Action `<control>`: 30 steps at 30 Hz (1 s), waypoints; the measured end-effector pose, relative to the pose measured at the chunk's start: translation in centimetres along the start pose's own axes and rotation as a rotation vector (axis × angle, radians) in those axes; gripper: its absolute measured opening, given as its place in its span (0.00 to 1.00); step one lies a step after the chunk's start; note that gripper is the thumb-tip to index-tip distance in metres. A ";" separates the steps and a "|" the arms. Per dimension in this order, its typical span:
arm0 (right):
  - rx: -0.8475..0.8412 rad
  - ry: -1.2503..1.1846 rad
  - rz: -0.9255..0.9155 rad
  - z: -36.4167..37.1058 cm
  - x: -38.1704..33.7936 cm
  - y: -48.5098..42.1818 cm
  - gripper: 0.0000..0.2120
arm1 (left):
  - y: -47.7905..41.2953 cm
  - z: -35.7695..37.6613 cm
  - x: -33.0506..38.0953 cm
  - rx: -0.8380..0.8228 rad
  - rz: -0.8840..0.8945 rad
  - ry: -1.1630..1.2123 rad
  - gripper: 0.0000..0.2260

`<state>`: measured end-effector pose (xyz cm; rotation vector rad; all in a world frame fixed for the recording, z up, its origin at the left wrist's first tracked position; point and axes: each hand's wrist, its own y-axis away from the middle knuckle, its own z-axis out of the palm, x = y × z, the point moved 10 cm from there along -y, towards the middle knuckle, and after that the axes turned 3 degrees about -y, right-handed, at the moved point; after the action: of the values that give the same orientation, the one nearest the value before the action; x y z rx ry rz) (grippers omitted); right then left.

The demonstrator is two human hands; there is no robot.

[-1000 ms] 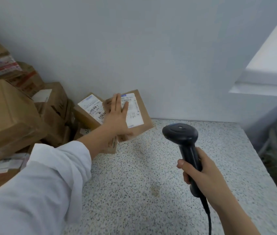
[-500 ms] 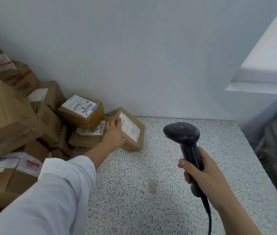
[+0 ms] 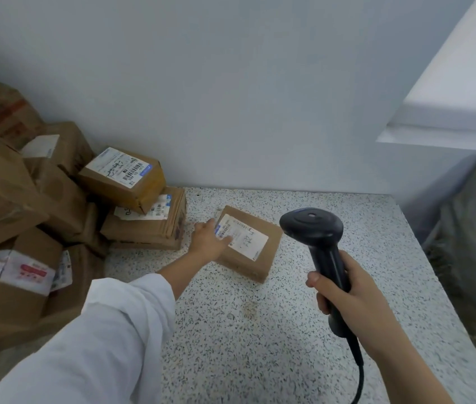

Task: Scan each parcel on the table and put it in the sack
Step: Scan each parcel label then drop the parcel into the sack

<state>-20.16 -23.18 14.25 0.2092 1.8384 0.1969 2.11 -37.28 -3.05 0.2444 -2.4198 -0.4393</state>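
Starting at 9 o'clock, brown boxes (image 3: pixel 131 182) stood piled against the wall. Left hand (image 3: pixel 209 242) lay with fingers straight on the left edge of the parcel (image 3: pixel 255 252), which sat label-up on the speckled table (image 3: pixel 260 345). Parcel was at 10 o'clock from the right hand (image 3: pixel 353 298), which was clamped round a black scanner (image 3: pixel 315 231), clear of the parcel. Hands were apart.
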 end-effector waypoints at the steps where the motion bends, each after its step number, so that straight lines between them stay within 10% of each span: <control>1: 0.001 -0.005 0.005 -0.2 0.2 0.0 0.04 | 0.2 0.5 0.8 0.023 -0.009 0.037 0.33; 13: 0.001 0.036 0.068 -3.0 2.4 0.5 0.05 | 0.6 6.4 -0.4 -0.071 -0.271 -0.041 0.66; 30: -0.181 0.156 0.100 -5.5 5.5 0.1 0.07 | 4.1 13.5 7.1 -0.580 0.457 -0.916 0.65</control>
<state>-26.95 -21.86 10.66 0.1633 1.9536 0.4586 -12.18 -32.11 -7.27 -0.9309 -2.9015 -1.1872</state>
